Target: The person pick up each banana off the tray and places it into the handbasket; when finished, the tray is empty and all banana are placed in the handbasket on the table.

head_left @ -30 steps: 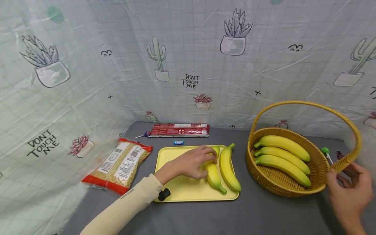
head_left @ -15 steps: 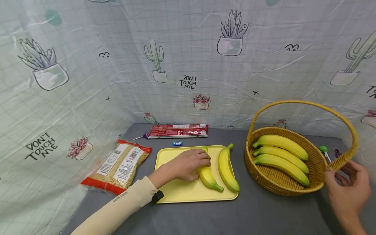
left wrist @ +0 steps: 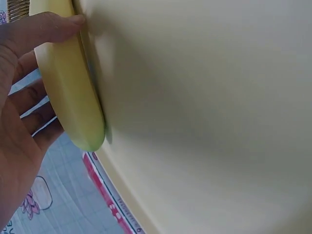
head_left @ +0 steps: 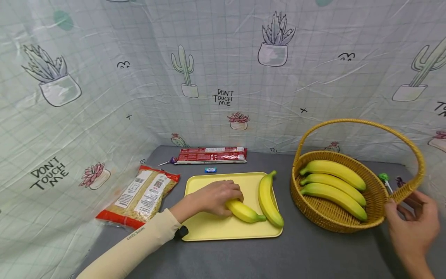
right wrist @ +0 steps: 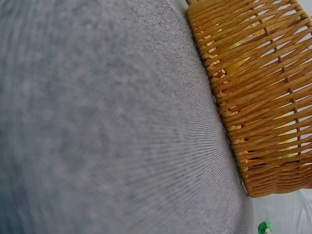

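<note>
Yellow tray (head_left: 212, 230): banana (head_left: 268, 199) along right edge; left hand (head_left: 216, 197), fingers clamped round second banana (head_left: 243, 212), inside rim. Right of tray: right hand (head_left: 412, 224), fingers pinching basket (head_left: 324, 217) on its right side.

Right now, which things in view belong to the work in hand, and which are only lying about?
Apparently in the work:
left hand, gripping a banana
second banana
yellow tray
wicker basket, held by right hand
three bananas inside it

Seemingly just lying about:
red-ended food bag
red packets
blue-wrapped sweet
purple lollipop
green lollipop
dark wrapped item beside it
</note>
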A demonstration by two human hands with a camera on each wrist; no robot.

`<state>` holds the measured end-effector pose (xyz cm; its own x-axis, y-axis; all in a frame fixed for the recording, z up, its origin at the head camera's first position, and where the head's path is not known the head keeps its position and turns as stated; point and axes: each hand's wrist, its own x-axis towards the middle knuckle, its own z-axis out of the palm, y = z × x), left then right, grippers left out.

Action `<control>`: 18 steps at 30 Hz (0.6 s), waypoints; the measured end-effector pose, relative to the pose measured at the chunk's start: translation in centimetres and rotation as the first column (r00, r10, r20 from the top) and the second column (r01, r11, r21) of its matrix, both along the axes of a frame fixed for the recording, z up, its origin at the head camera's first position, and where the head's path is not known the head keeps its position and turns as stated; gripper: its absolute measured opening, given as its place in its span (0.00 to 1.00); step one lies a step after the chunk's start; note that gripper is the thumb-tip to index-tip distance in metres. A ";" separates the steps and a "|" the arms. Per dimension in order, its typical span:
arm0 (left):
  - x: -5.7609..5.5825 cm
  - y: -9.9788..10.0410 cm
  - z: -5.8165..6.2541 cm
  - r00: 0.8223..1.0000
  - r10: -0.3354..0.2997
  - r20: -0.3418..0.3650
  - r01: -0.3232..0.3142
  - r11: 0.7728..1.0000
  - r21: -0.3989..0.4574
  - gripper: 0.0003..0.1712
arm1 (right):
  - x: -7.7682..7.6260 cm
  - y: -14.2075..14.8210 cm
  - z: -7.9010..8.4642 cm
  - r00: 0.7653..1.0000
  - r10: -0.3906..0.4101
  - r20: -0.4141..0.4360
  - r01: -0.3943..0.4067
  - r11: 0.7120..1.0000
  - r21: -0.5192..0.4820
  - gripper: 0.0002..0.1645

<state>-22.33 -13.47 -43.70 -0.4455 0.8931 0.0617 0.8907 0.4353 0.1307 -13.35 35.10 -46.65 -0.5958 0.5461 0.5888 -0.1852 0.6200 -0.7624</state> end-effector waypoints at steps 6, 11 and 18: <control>0.3 -0.5 0.2 0.999 0.024 0.037 -0.024 1.000 -0.010 0.22 | -0.1 0.1 0.0 1.000 0.002 -0.004 -0.002 1.000 0.000 0.34; 0.5 -0.9 0.8 0.999 0.006 0.034 -0.006 1.000 0.015 0.20 | -0.2 0.2 -0.1 1.000 0.001 0.000 -0.001 1.000 0.000 0.35; 0.6 -1.5 2.3 0.994 0.029 0.105 -0.034 0.998 0.050 0.19 | -0.1 0.2 -0.2 1.000 0.009 -0.007 -0.008 1.000 0.005 0.35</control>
